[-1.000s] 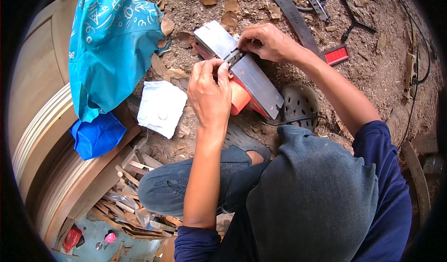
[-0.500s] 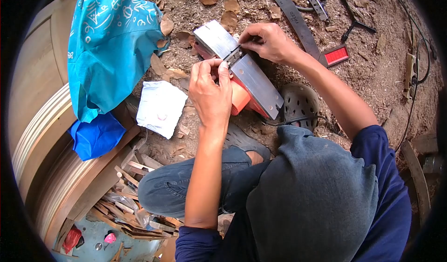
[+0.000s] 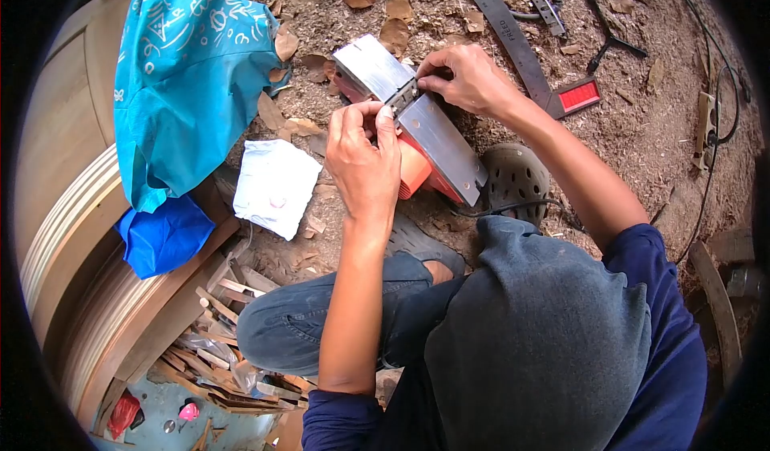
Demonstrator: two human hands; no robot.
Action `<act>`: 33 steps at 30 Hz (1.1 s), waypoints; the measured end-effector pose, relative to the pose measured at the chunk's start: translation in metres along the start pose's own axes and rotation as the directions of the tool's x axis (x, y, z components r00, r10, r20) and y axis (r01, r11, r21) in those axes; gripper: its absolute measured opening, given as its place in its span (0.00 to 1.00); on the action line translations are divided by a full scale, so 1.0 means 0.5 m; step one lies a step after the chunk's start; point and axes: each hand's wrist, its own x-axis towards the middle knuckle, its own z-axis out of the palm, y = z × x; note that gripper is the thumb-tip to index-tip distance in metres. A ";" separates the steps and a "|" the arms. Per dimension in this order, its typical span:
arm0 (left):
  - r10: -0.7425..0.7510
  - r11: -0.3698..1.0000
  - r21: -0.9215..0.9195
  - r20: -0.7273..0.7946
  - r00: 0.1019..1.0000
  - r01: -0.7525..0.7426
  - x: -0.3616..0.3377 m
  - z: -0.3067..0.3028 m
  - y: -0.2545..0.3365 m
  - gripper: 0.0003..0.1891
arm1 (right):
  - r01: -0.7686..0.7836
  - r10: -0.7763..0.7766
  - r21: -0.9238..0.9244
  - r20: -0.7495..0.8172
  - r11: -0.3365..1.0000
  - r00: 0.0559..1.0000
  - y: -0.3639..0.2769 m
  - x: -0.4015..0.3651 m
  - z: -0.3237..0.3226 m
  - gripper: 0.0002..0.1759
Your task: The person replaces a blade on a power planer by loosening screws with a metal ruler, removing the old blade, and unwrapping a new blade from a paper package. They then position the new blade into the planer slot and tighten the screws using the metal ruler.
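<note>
An orange power planer (image 3: 454, 158) lies upturned on the ground, its metal sole plates facing up and a dark slot with the cutter part between them. At the left end of that slot is my left hand (image 3: 362, 156), thumb and fingers bent together at the edge. My right hand (image 3: 464, 78) pinches at the slot's other end, fingertips pressed together. Whatever small part lies between the fingertips of either hand is too small to make out.
A teal cloth (image 3: 188, 82), white cloth (image 3: 277, 186) and blue bag (image 3: 164, 234) lie left. Beyond the planer are a dark strap-like piece (image 3: 505, 30), red-faced block (image 3: 579, 95) and black three-armed tool (image 3: 611, 40). Cables run right; wood scraps (image 3: 220, 363) lie lower left.
My right hand has shifted slightly down and to the right along the slot. My left hand stays almost where it was.
</note>
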 end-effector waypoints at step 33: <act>0.029 0.999 0.021 -0.014 0.999 -0.029 -0.001 0.007 -0.011 0.08 | 0.147 -0.136 0.038 -0.204 0.988 0.969 0.000 -0.019 0.027 0.08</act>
